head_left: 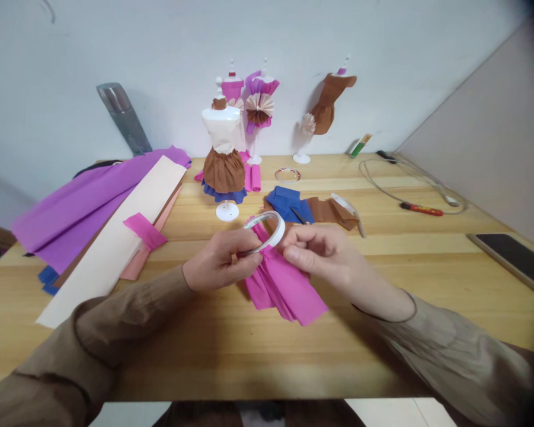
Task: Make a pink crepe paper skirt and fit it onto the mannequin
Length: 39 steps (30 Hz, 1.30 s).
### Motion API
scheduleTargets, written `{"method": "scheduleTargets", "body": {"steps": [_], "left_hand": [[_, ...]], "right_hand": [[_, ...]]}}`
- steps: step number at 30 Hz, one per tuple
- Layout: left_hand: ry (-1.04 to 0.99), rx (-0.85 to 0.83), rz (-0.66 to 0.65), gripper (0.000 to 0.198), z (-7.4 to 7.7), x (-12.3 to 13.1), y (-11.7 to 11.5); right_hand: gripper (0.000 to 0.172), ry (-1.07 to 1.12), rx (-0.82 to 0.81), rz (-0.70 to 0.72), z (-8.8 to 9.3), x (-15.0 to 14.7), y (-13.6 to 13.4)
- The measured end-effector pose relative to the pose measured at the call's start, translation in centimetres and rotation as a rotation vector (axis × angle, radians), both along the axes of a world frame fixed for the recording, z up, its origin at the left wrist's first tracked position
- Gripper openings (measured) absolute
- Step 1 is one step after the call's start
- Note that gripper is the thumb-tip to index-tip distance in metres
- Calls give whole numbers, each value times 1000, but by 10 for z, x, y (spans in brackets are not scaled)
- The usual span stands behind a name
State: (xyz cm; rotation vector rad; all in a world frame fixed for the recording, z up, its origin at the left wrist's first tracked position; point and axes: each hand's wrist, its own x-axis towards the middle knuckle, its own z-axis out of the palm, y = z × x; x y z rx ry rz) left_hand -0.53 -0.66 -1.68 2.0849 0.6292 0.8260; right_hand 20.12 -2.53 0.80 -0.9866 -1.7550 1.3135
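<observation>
Both sleeved forearms are reaching in over the near part of the pale wooden table (204,356). The pleated bright-pink crepe paper piece (288,290) is hanging fanned out above the tabletop, its gathered top sitting between the hands. The left hand (231,258) is closing thumb and fingers on the white ring-shaped tape roll (278,233), right at that gathered top. The right hand (322,255) is keeping its fingers part-curled, thumb near forefinger, beside the roll and paper; can't tell if it is gripping anything. Off to the right, a dark flat phone (515,261) is lying near the table edge. On the left, a long cream paper strip (115,243) is lying over purple crepe paper (102,196), with a short pink paper strip (145,232) crossing its edge. Beyond the hands, folded blue paper (287,204) is resting beside brown paper (329,210). Behind, a white mini mannequin (222,130) is wearing a brown-over-blue skirt. Farthest back, a brown-draped mannequin (329,107) is leaning rightward before the pale wall (173,53).
</observation>
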Motion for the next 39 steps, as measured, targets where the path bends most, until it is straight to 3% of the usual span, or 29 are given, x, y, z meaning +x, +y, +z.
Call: {"method": "scheduleTargets", "body": {"steps": [3, 7, 9, 11, 16, 18, 23, 25, 27, 29, 35, 39], "left_hand": [[29, 130, 41, 28, 1, 3, -1], [30, 177, 64, 27, 3, 8, -3], [34, 184, 71, 29, 4, 9, -3], [25, 197, 67, 31, 4, 10, -4], [0, 226, 48, 29, 1, 9, -3], [-1, 249, 47, 28, 1, 8, -3], [51, 398, 44, 26, 2, 8, -1], [85, 459, 44, 25, 2, 9, 0], [101, 491, 28, 26, 2, 9, 0], [98, 510, 11, 27, 3, 9, 0], [155, 658, 63, 29, -2, 12, -2], [193, 790, 98, 30, -6, 14, -2]], "right_hand": [[23, -176, 375, -143, -5, -4, -12], [12, -495, 1096, -228, -18, -2, -18], [9, -596, 1291, -220, -24, 1, -16], [11, -645, 1358, -193, -28, 3, -13], [11, -647, 1435, -130, -24, 2, -11], [8, -565, 1372, -110, -20, 1, -12], [6, -206, 668, -231, -11, 3, -8], [16, -151, 570, -205, -10, 5, -3], [19, -159, 573, -117, -9, 6, 2], [10, -199, 574, -60, -7, 7, 5], [10, -406, 782, -56, -4, 6, 4], [16, -404, 812, -21, -4, 8, 5]]}}
